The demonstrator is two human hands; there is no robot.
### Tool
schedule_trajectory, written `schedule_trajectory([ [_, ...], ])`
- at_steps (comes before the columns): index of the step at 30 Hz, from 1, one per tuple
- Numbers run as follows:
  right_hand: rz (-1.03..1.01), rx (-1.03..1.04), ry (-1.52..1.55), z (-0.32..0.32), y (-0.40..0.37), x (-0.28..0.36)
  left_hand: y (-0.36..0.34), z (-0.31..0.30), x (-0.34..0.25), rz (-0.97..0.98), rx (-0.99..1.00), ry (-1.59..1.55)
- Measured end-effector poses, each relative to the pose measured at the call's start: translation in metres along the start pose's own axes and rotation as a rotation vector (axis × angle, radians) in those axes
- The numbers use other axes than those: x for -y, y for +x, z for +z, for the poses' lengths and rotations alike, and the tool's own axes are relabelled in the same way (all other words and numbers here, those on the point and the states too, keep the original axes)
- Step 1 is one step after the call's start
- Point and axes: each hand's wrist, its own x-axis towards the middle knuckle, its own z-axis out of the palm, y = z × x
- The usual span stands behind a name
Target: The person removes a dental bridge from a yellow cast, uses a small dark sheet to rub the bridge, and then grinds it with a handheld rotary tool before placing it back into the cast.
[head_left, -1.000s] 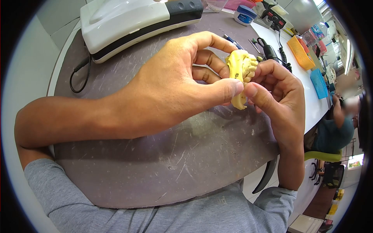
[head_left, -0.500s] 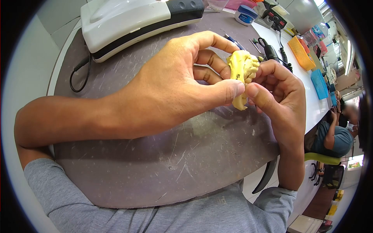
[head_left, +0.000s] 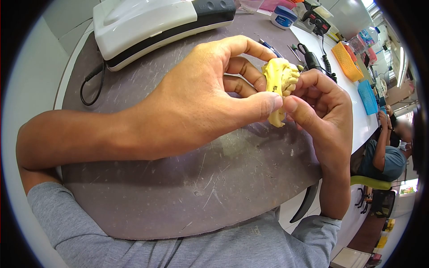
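A yellow dental cast (head_left: 278, 76) with a row of moulded teeth on its right side is held upright above the grey-brown mat (head_left: 196, 192). My left hand (head_left: 214, 85) grips it from the left, thumb at its lower part and index finger at its top. My right hand (head_left: 319, 100) is closed at the cast's right side, thumb and index finger brought together by the teeth. Whatever lies between those right fingertips is too small to make out. Small dark marks show on the cast's face.
A white and black device (head_left: 156, 31) with a cable stands at the back left. Behind the hands are a blue-lidded jar (head_left: 283, 17), pens and a black handpiece (head_left: 310, 57). Orange (head_left: 346, 61) and blue baskets (head_left: 367, 97) stand right. A seated person (head_left: 384, 156) is far right.
The cast and my hands have barely shifted. The seated person at the far right has raised an arm a little.
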Motion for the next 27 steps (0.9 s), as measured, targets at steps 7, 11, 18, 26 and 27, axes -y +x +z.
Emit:
schedule_trajectory([
  [7,0.006,-0.002,0.004,0.0002,0.0002,0.0008,-0.0002,-0.0001,0.0004,0.009,0.003,0.005],
  [11,-0.015,-0.002,0.015,0.0011,0.0000,0.0003,-0.0013,0.0001,0.0006,0.010,0.000,0.005],
  [18,-0.036,-0.014,0.035,0.0012,-0.0006,-0.0008,-0.0005,0.0000,0.0019,0.021,-0.001,0.035],
  [26,-0.062,0.003,0.028,-0.0026,-0.0003,-0.0031,0.0004,0.0001,0.0015,0.038,0.009,0.065],
  [27,-0.062,0.003,0.027,-0.0030,-0.0004,-0.0037,0.0006,-0.0001,0.0015,0.038,0.012,0.076],
])
